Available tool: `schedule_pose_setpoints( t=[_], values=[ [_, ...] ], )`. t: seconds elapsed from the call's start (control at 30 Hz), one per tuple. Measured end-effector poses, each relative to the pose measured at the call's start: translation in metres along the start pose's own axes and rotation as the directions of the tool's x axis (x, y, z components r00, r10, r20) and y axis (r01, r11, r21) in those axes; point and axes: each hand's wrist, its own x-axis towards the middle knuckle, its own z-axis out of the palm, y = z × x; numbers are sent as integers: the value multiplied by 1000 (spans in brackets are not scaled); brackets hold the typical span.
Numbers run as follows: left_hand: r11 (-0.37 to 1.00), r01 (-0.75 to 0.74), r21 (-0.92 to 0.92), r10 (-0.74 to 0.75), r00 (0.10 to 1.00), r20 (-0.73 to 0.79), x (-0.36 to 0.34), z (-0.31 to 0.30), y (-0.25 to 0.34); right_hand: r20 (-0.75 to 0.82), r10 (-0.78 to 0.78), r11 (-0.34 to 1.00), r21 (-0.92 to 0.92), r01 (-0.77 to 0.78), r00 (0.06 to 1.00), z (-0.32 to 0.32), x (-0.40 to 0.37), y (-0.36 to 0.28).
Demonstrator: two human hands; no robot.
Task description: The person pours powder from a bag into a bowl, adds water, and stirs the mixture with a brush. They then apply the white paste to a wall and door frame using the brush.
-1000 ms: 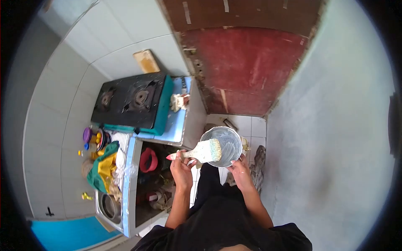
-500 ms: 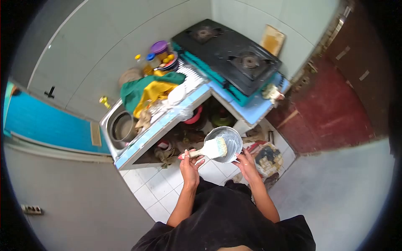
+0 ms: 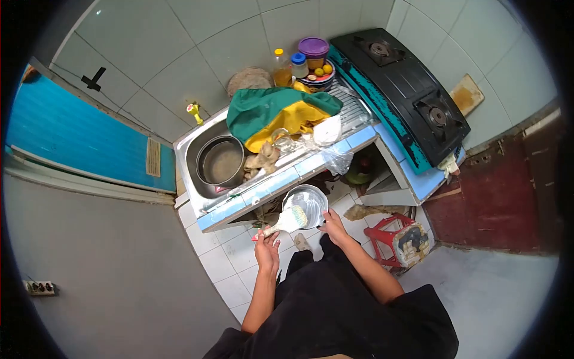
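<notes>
My left hand (image 3: 267,251) is closed around the handle of a wide paintbrush (image 3: 290,221). White paint coats the brush, and its bristles lie over the near left side of a round metal bowl (image 3: 312,197). White paint is smeared on the inside of this bowl. At the bowl's right rim, my right hand (image 3: 333,227) grips it with thumb and fingers; some fingers are hidden below. Both hands are held in front of my body, above the tiled floor.
Beyond the bowl runs a blue-tiled counter edge (image 3: 272,185). A sink (image 3: 190,170) there holds a dark pot (image 3: 220,161), with a green and yellow cloth (image 3: 263,110) beside it. A gas stove (image 3: 406,84) stands at right. A red stool (image 3: 382,242) is on the floor.
My view has swung right-to-left, so the sink and stove appear further right and the red stool shows whole. Both hands still hold the brush and bowl; the brush sits lower across the rim.
</notes>
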Motion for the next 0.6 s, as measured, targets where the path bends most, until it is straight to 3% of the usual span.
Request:
schedule_pose_setpoints(
  t=[0.07, 0.1, 0.2, 0.27, 0.33, 0.53, 0.6],
  values=[
    [999, -9, -47, 5, 996, -86, 11, 3, 8, 121, -52, 997, -57, 59, 991, 11, 21, -3],
    [994, -46, -98, 37, 996, -87, 16, -1, 9, 31, -42, 996, -76, 45, 999, 26, 23, -10],
    [979, -105, -173, 87, 990, -107, 31, -3, 13, 110, -52, 960, -270, 80, 993, 34, 63, -12],
    [967, -150, -204, 123, 983, -139, 43, 4, 17, 60, -74, 954, -286, 88, 995, 45, 89, -9],
    [960, -183, -211, 147, 973, -177, 54, 10, 23, 144, -349, 807, -456, 375, 926, 41, 138, 21],
    [956, -198, -216, 156, 968, -196, 85, 25, 22, 161, -284, 719, -616, 321, 945, 59, 153, -5],
    [959, -193, -208, 152, 969, -197, 97, 27, 23, 156, -353, 685, -628, 369, 922, 72, 148, -17]
  ],
)
